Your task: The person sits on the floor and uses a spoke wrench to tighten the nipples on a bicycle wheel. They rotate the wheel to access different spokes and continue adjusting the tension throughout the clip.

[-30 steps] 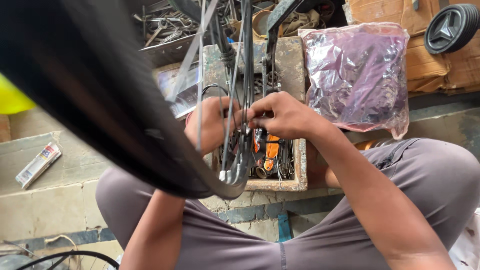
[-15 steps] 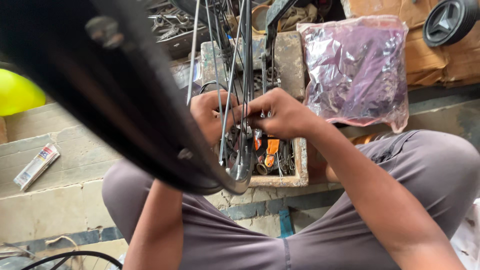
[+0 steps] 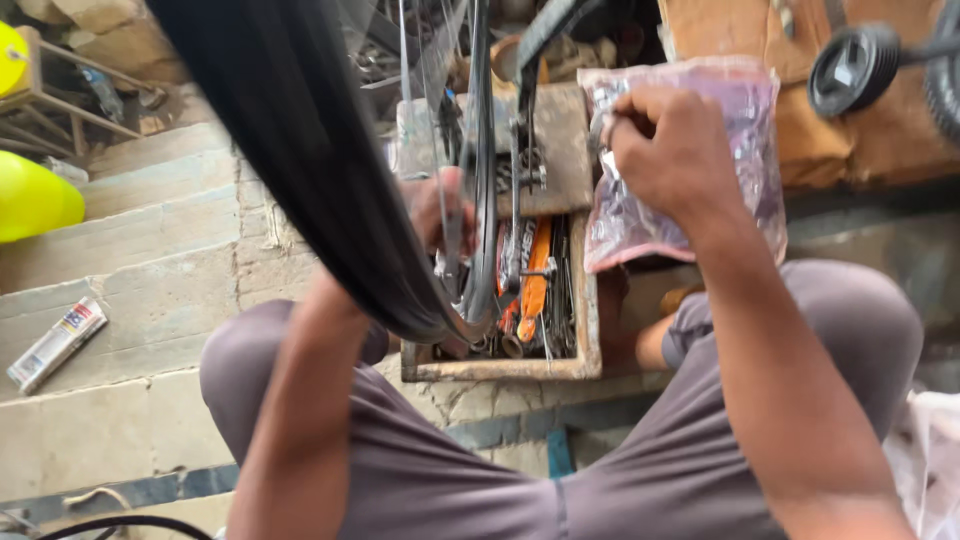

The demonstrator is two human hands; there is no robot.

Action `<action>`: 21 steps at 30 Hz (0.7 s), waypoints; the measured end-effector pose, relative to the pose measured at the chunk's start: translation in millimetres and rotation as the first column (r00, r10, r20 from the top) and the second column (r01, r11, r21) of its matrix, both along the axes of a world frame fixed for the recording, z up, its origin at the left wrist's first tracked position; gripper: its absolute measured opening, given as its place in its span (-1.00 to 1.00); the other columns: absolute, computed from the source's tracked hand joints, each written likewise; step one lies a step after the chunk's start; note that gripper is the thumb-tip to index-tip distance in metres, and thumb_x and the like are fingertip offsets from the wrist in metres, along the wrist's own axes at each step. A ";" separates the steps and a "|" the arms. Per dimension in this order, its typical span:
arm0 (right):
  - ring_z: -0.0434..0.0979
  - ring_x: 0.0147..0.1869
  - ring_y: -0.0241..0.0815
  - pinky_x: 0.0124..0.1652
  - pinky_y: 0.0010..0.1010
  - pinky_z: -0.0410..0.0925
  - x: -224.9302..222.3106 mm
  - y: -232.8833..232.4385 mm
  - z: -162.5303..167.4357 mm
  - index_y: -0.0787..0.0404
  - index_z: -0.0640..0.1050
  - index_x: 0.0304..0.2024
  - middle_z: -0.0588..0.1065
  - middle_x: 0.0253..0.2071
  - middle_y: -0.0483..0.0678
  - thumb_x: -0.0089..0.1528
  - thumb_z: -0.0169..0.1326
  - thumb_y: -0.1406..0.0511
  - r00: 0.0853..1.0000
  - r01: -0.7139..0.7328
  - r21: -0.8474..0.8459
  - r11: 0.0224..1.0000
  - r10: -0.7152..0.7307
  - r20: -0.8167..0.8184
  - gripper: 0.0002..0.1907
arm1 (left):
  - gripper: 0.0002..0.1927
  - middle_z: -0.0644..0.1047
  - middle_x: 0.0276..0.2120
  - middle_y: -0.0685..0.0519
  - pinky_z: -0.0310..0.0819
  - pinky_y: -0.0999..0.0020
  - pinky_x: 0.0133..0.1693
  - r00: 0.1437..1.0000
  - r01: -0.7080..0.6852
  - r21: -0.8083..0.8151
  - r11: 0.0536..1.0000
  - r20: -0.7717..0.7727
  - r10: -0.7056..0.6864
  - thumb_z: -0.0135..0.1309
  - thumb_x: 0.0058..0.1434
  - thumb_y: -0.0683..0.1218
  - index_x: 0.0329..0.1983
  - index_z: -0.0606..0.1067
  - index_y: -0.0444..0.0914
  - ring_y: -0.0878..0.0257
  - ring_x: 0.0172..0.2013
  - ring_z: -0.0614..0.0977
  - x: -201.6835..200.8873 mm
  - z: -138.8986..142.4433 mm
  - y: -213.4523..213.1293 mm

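A bicycle wheel with a black tyre (image 3: 300,170) and thin metal spokes (image 3: 478,150) stands upright between my knees. My left hand (image 3: 438,212) is partly hidden behind the tyre, its fingers wrapped around the spokes near the rim. My right hand (image 3: 668,150) rests at the top of a clear plastic bag (image 3: 745,170) of small metal parts, with its fingers curled into the bag's mouth. Whatever they pinch is hidden.
A wooden tool tray (image 3: 500,368) with orange-handled tools (image 3: 535,280) sits under the wheel. Cardboard boxes (image 3: 860,140) and a small black wheel (image 3: 852,68) are at the far right. A tube (image 3: 55,343) lies on concrete steps at the left, near a yellow object (image 3: 35,200).
My right hand has left the spokes and moved up and right to the plastic bag. The left hand stays at the wheel, which has shifted in view.
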State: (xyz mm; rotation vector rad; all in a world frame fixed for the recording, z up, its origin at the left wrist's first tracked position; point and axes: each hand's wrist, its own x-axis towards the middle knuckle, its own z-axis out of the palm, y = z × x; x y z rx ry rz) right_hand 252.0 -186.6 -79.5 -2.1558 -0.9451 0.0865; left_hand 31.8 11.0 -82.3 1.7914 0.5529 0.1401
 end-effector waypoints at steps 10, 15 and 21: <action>0.59 -0.11 -0.21 -0.18 -0.39 0.45 9.3 2.1 22.8 0.24 0.59 0.00 0.57 -0.16 -0.01 0.33 0.23 0.36 0.603 -0.024 0.681 0.732 0.554 -0.574 -0.80 | -0.51 0.60 0.03 -0.05 0.59 0.17 -0.04 0.717 0.060 -0.350 0.935 0.666 0.204 -0.17 0.50 0.12 0.25 0.45 -0.31 0.14 0.07 0.65 -38.1 56.4 77.3; 0.55 -0.17 -0.17 -0.14 -0.41 0.43 9.7 -19.5 30.9 0.25 0.58 -0.04 0.54 -0.22 0.04 0.47 0.22 0.27 0.527 -0.015 0.800 0.600 0.684 -0.504 -0.84 | -0.56 0.62 -0.03 -0.02 0.61 0.30 -0.08 0.867 0.011 -0.127 0.992 0.495 0.053 -0.02 0.52 0.11 0.24 0.51 -0.29 0.21 0.01 0.67 -29.7 26.6 54.9; 0.54 -0.22 -0.14 -0.15 -0.37 0.42 12.3 -34.7 30.8 0.32 0.56 -0.19 0.53 -0.26 0.04 0.49 0.16 0.11 0.585 0.005 0.808 0.589 0.654 -0.480 -0.62 | -0.52 0.57 0.15 -0.05 0.61 0.31 0.12 0.829 0.022 0.213 0.977 0.542 -0.137 -0.02 0.53 0.17 0.29 0.45 -0.25 0.20 0.20 0.60 -23.3 11.4 29.9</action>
